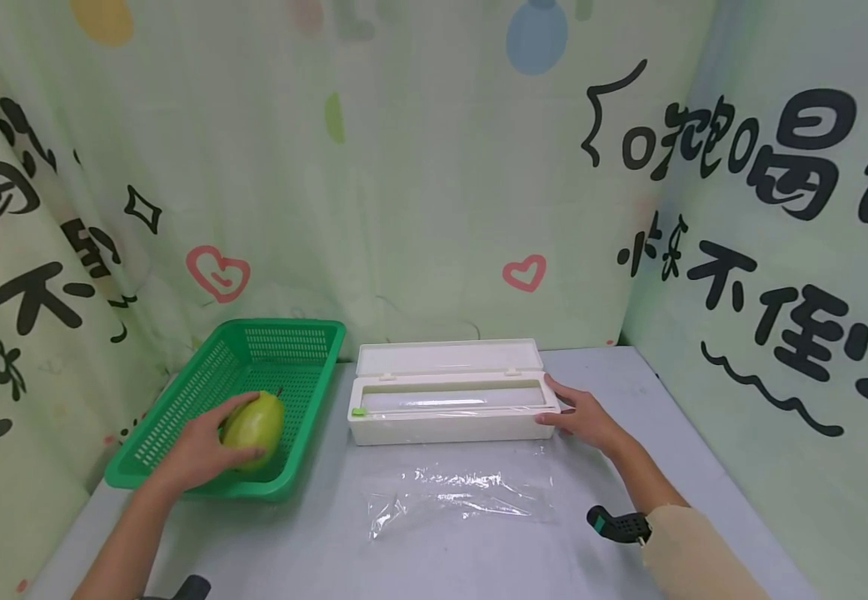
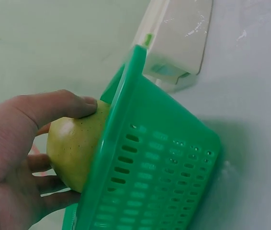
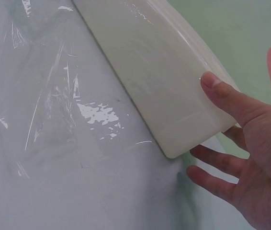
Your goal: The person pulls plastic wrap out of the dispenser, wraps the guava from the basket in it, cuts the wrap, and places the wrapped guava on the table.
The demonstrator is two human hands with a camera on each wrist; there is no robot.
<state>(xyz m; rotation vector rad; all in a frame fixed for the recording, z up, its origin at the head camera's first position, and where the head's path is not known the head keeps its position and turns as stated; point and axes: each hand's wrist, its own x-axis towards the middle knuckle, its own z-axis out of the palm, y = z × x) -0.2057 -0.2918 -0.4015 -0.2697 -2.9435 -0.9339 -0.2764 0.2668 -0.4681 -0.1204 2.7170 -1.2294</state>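
Yellow-green fruit (image 1: 256, 429) in the left hand (image 1: 205, 446), thumb and fingers curled round it — grip closed to the fruit's width. Fruit sits within the near part of the green basket (image 1: 246, 487), about level with the rim in the left wrist view; cannot tell whether its underside touches the mesh.

Key relation: clear film (image 1: 464, 492) lies to the fruit's right, crumpled on the worktop (image 1: 479, 567), with the basket's right wall between. White box (image 1: 441, 429) just beyond the film, long axis running left to right, lid (image 1: 449, 358) tipped back, basket near its left end.

Right hand (image 1: 584, 417) at the box's opposite end, thumb on the front, index finger behind; two other fingers free past the corner. Of the two hands, the right is nearer the film — the left is well apart.
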